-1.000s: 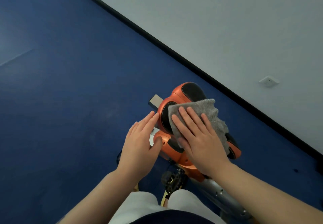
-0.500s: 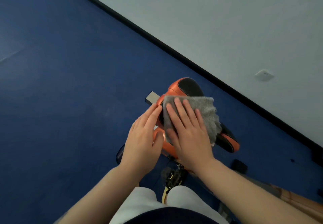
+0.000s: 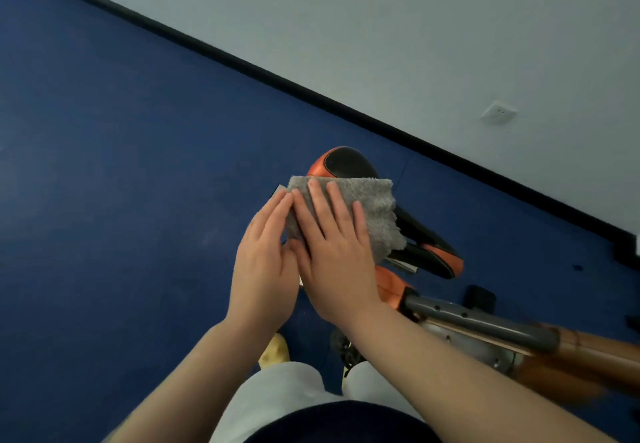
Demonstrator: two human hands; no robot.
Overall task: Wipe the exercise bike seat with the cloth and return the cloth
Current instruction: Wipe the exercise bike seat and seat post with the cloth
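Observation:
The orange and black bike seat (image 3: 346,162) shows at centre, mostly covered by a grey fluffy cloth (image 3: 375,210). My right hand (image 3: 332,252) lies flat on the cloth, fingers spread, pressing it onto the seat. My left hand (image 3: 265,266) rests flat beside it on the seat's left side, its fingertips touching the cloth's left edge. The seat's nose (image 3: 440,259) sticks out to the right of the cloth.
The grey seat post and orange frame (image 3: 485,321) run off to the lower right. Blue floor (image 3: 121,183) surrounds the bike. A pale wall (image 3: 415,27) with black skirting and a socket (image 3: 498,113) stands behind. My legs and a yellow shoe (image 3: 275,352) are below.
Both hands and the cloth slid left across the seat, uncovering its nose on the right. My left hand closed in against my right hand. The view shifted, showing more of the frame.

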